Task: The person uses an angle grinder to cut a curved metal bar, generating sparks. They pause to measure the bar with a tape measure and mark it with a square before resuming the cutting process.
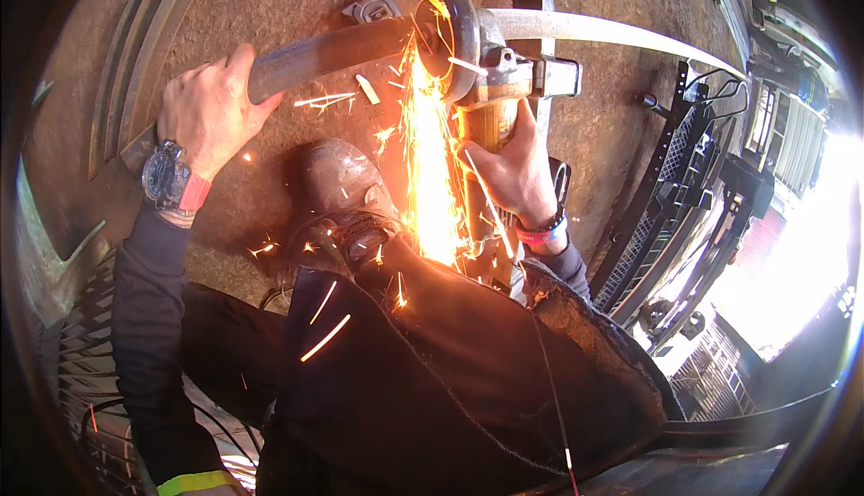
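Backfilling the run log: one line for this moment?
left hand: gripping dark metal bar | right hand: gripping yellow-and-black angle grinder | bright orange sparks: streaming beside scuffed brown leather boot

No legible txt, nos., labels, brands or signs in view.

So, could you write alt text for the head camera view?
Sparks stream from a yellow angle grinder in the right hand where it meets a metal bar gripped by the left hand; a scuffed boot is close by.

Brown stained floor, black mesh-panelled metal frames at right, glaring light beyond
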